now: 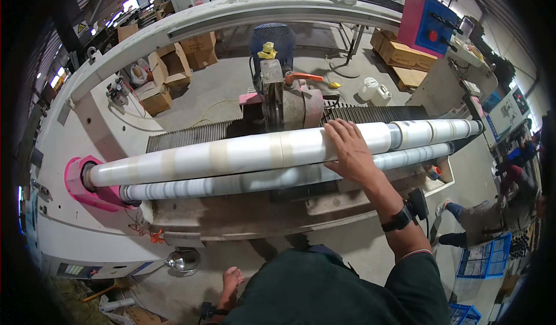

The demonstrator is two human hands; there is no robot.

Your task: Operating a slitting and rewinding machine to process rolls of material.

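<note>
A long shaft carries a white roll of film or tape (231, 154), with tan bands along it and shorter white rolls (417, 133) toward its right end. My right hand (352, 154) lies palm down on the long roll, right of its middle, fingers stretched and slightly spread. Just below and nearer to me runs a second, thinner white-wrapped shaft (214, 186). My left hand (233, 278) hangs low beside my body, away from the machine. Its fingers are loosely bent and nothing shows in them.
Pink housing (92, 186) surrounds the shafts' left ends. Behind them stands a carriage with an orange-red lever (304, 76). A blue-and-pink control box (428, 24) is at the upper right. Cardboard boxes (171, 67) lie behind; another person (486, 212) and a blue crate (485, 256) are at the right.
</note>
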